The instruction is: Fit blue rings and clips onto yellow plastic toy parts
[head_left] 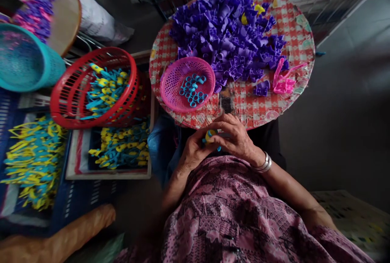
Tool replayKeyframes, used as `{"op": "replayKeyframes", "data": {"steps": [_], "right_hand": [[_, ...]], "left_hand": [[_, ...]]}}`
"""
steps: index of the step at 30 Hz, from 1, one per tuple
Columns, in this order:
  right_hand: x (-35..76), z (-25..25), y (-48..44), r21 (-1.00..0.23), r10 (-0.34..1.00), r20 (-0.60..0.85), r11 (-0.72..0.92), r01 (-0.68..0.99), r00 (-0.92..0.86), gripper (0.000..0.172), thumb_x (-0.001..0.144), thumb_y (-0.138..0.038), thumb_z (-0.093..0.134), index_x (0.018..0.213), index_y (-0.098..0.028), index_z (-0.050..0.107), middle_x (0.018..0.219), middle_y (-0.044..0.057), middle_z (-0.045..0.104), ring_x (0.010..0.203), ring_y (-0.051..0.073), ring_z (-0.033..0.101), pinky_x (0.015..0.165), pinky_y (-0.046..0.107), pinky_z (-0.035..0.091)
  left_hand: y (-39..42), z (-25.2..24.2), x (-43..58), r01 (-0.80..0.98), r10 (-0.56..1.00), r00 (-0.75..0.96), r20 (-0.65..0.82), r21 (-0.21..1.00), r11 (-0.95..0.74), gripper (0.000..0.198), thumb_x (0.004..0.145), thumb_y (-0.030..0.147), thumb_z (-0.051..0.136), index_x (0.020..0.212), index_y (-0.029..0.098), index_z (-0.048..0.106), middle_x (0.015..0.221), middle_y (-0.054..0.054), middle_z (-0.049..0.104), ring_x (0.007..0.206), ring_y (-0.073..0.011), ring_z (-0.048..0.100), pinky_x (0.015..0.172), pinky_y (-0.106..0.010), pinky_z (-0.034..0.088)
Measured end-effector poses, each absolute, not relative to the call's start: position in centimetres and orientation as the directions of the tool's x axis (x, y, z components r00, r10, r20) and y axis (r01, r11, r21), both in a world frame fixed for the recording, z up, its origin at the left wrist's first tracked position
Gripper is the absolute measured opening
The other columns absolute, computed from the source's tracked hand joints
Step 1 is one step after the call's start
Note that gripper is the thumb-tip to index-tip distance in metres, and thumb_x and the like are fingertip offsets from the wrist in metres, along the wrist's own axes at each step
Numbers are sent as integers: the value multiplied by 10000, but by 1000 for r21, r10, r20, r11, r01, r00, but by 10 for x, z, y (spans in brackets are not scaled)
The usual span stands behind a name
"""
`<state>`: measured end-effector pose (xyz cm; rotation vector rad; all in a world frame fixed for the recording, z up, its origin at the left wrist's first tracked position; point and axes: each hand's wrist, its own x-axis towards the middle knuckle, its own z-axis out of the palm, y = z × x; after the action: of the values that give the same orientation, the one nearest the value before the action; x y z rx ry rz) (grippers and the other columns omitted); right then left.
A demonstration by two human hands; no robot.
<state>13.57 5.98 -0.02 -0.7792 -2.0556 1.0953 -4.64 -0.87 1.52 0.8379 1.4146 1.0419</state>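
Note:
My left hand (pixel 195 149) and my right hand (pixel 236 137) meet close to my body, just below the edge of a round checked tray (pixel 292 31). Both are closed on a small yellow and blue plastic clip (pixel 210 136) held between the fingertips. A silver bangle sits on my right wrist. On the tray lies a big heap of purple plastic parts (pixel 228 31), a few pink parts (pixel 283 82), and a pink basket (pixel 176 80) holding several small blue rings (pixel 192 90).
A red basket (pixel 61 88) with blue and yellow clips stands to the left. Below it a box (pixel 122 149) and a blue crate (pixel 33 161) hold more such clips. A teal basket (pixel 24 59) sits at far left. Grey floor lies to the right.

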Motion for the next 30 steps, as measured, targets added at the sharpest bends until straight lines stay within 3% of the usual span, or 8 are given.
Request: {"op": "replayKeyframes", "data": {"steps": [8,13,18,25,30], "right_hand": [[131,-4,62,-803,725,279,535,261,-629,403,1098,-566,569,1223,-261,802,1100,102,754,1025,275,611,937,474,430],[130,-8,59,-873,771,280,452,181,-572,491,1086,-642,550,1261,-247,783,1063,92,730,997,258,631,919,462,481],[125,-6,53,-935,821,240,339,103,-518,492,1047,-672,606,1260,-265,783,1185,103,695,1105,261,639,1014,480,548],[120,-8,47,-975,838,220,172,-142,-499,509,1061,-671,581,1296,-257,761,1200,90,672,1134,238,649,1054,449,560],[118,-7,47,-978,845,195,126,-168,-499,462,1060,-658,597,1182,-253,783,1139,76,714,1110,235,663,1059,445,533]], "left_hand": [[-10,7,-48,203,970,-181,-165,958,200,335,727,281,937,1054,269,865,1039,-51,814,1011,-280,725,957,-372,561],[-9,7,-51,109,953,-210,-218,963,244,397,657,288,971,1034,236,859,1011,-52,790,953,-262,694,915,-364,545],[-12,6,-52,84,949,-169,-265,956,282,274,724,337,948,945,230,826,869,-21,704,825,-208,621,787,-325,517],[-19,-5,-53,-134,920,-92,-382,920,369,387,767,467,950,1002,206,788,775,5,636,700,-161,554,654,-306,502],[-17,-1,-53,-18,937,-77,-342,940,342,365,737,436,964,992,225,809,823,10,697,740,-163,617,689,-293,552]]}}
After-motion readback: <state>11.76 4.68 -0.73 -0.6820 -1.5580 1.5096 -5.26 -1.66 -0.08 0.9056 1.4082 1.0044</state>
